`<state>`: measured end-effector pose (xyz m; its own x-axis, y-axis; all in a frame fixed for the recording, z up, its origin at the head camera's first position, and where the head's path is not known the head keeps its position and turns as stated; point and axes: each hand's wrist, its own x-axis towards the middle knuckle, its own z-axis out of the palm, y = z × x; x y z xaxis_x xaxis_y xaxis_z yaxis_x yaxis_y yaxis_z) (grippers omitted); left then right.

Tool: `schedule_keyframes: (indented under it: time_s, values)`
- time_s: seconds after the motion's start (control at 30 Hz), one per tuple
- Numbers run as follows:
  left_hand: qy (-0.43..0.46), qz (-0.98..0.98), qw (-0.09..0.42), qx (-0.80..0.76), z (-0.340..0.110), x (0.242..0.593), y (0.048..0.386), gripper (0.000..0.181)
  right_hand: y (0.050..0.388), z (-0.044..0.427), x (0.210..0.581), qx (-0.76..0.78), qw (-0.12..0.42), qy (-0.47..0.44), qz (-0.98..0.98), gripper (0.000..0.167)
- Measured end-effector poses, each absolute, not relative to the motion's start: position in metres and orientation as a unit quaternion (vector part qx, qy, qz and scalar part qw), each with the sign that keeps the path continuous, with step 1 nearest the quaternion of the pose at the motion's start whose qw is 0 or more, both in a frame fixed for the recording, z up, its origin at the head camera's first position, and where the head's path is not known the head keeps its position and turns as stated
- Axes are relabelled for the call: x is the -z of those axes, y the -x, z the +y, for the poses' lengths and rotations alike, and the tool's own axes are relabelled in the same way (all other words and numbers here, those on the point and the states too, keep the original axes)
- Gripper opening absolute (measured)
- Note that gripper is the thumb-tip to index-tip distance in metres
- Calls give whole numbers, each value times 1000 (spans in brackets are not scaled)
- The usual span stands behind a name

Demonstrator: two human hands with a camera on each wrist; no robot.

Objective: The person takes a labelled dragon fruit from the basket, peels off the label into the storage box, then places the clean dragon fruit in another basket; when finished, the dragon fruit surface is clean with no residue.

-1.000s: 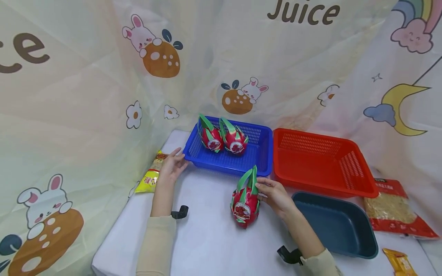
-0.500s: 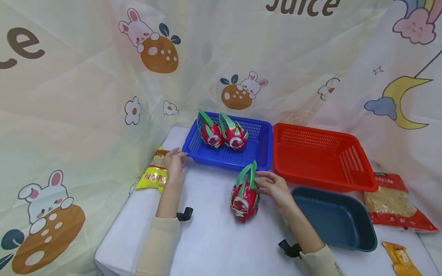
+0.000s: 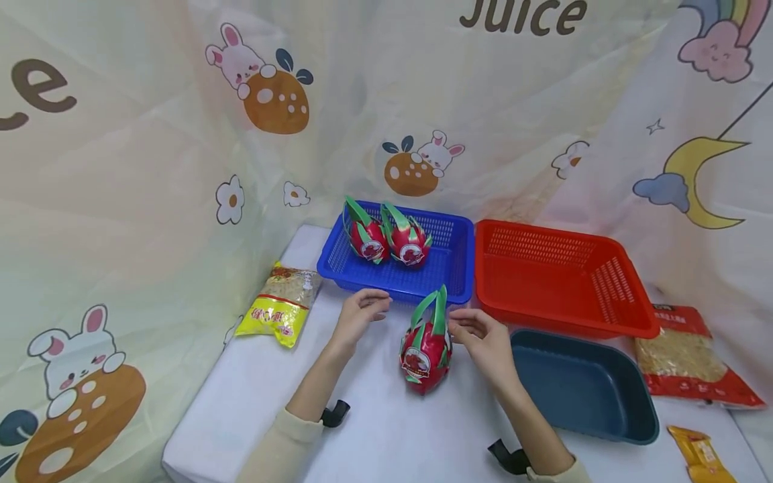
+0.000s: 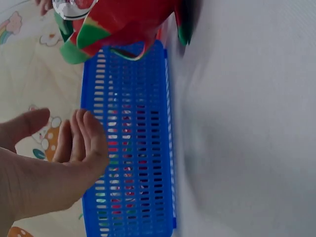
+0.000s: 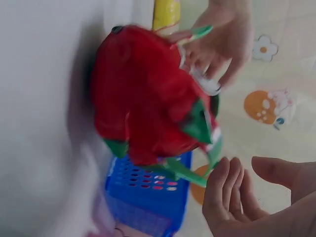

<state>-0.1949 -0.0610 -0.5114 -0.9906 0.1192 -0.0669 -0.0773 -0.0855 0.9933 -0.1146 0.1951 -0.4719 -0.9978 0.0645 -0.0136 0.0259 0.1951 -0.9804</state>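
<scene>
A red dragon-fruit-shaped bag [image 3: 426,359] with green leaf handles stands upright on the white table, a round label on its front. My right hand [image 3: 483,339] is at its right side; in the right wrist view the fingertips [image 5: 222,170] are close to the green handle, thumb apart, and whether they touch is unclear. Left of the bag, my left hand [image 3: 361,318] hovers in front of the blue basket [image 3: 449,265], holding nothing, with thumb and fingers [image 4: 94,133] apart. Inside the basket sit two similar bags, one at left [image 3: 367,240] and one beside it [image 3: 409,245].
Right of the blue basket stands a red basket [image 3: 543,275], with a dark teal tray [image 3: 586,389] before it. A yellow snack packet [image 3: 280,305] lies at left. At right are a red packet [image 3: 694,355] and a small orange packet [image 3: 700,456].
My left hand has left the blue basket's front-left corner and moved right towards the standing bag. The right hand remains beside the bag, which has hardly moved.
</scene>
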Motion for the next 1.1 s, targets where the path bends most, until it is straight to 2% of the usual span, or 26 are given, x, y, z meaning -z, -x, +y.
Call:
schedule_keyframes:
  time_s: [0.2, 0.4, 0.53, 1.1]
  values:
    - [-123, 698, 133, -693, -47, 511, 194, 40, 97, 188, 468, -595, -15, -25, -803, 26]
    - [-178, 700, 158, -674, -40, 514, 196, 41, 88, 179, 471, -555, -48, -54, -829, 22]
    - [-172, 695, 164, -679, -38, 521, 198, 38, 86, 177, 473, -546, -50, -47, -835, 24]
    - [-132, 644, 174, -733, -27, 532, 194, 41, 91, 188, 492, -514, 8, -3, -858, 28]
